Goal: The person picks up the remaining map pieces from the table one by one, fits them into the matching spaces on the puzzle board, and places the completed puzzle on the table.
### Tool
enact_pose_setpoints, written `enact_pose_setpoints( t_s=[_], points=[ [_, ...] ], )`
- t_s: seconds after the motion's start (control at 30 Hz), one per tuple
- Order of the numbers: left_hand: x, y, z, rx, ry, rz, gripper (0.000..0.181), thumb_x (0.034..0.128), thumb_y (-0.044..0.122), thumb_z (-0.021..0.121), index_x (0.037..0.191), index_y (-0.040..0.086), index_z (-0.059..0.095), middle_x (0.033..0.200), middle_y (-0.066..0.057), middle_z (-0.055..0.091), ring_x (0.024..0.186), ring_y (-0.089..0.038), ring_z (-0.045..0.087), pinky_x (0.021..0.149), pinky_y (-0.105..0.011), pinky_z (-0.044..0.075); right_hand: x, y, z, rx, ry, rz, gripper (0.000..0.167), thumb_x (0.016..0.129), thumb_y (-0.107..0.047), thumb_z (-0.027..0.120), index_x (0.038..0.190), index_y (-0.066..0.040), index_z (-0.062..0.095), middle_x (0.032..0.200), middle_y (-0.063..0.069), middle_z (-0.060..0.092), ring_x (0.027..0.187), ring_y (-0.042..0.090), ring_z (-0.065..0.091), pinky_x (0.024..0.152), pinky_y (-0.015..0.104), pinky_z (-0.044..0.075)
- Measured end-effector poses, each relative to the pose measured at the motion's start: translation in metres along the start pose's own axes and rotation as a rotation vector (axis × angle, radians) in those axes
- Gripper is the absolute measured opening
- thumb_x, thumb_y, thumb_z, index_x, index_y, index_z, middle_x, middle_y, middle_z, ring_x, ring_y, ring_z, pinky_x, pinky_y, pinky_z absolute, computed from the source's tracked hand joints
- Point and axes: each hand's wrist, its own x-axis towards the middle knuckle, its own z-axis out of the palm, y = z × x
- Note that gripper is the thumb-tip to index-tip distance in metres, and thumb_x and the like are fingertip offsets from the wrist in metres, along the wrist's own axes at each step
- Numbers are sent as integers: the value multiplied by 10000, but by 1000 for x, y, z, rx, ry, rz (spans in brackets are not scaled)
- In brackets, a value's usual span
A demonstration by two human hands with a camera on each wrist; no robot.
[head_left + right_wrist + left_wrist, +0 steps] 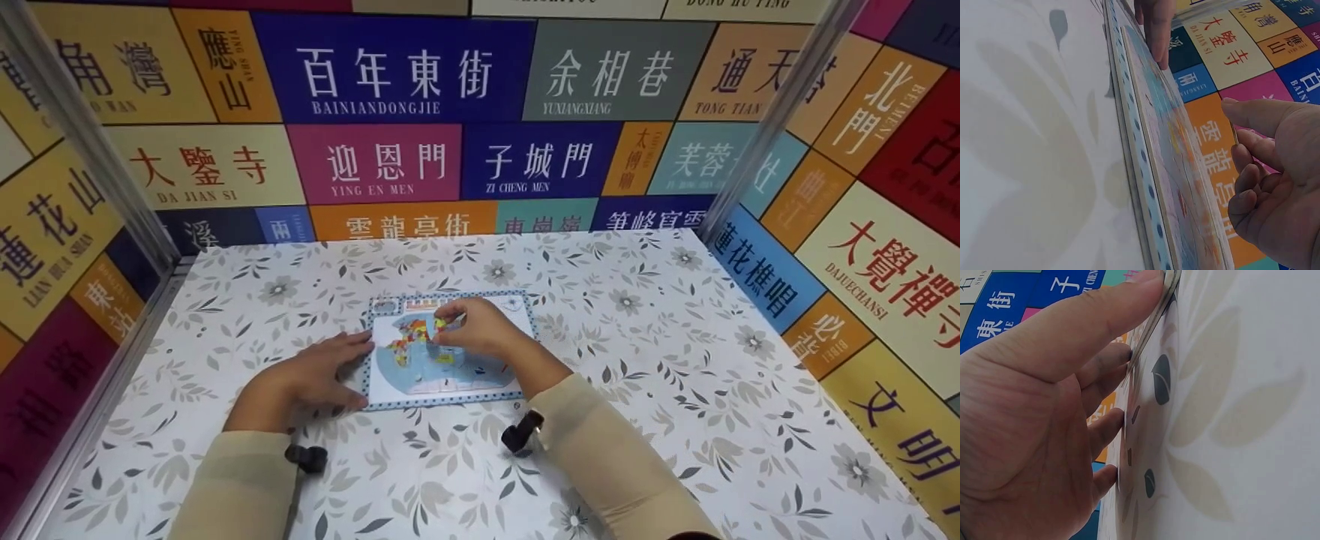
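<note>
A flat world-map puzzle board (382, 390) with a blue dotted border lies on the table, its map part-coloured with small countries. My right hand (484, 328) is above the middle of the map and pinches a thin puzzle piece (1234, 134) between thumb and forefinger. In the right wrist view its other fingers are curled in, and the piece shows edge-on, apart from the board. At the board's left edge rests my left hand (319, 371), thumb and fingers spread. In the left wrist view its thumb touches the board's edge, and its fingertips touch the tablecloth and the board.
A white tablecloth (622, 360) with grey leaves and flowers covers the table. Panels of coloured blocks with Chinese lettering (397, 67) stand behind and at both sides, joined by metal posts (780, 97). A black strap clip (523, 433) sits on the right sleeve.
</note>
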Motion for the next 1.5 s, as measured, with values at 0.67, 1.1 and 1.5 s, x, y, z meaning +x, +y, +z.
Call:
enact_pose_setpoints(
  t_s=[0.67,1.1,1.5],
  points=[
    [1,2,0,48,-3,16,1013,843,557,874,1684,353,347,1820,100,157,1702,-374,67,1331,-723,113,20,-24,37,82,-15,12,405,923,-318,863,1304,-228,758,1273,-36,722,1114,139,688,970,336,594],
    [2,-3,-1,33,-5,52,1026,850,537,876,1693,305,339,1824,65,156,1698,-390,71,1332,-718,108,34,-36,58,54,15,-17,441,888,-274,890,1291,-146,764,1186,8,767,1074,152,721,931,317,602],
    [2,-2,-3,19,-13,32,1038,840,557,875,1693,321,332,1823,95,142,1702,-376,55,1334,-718,90,42,-40,67,-24,28,50,448,871,-276,904,1277,-147,764,1186,3,773,1058,144,715,1032,356,592]
  ],
)
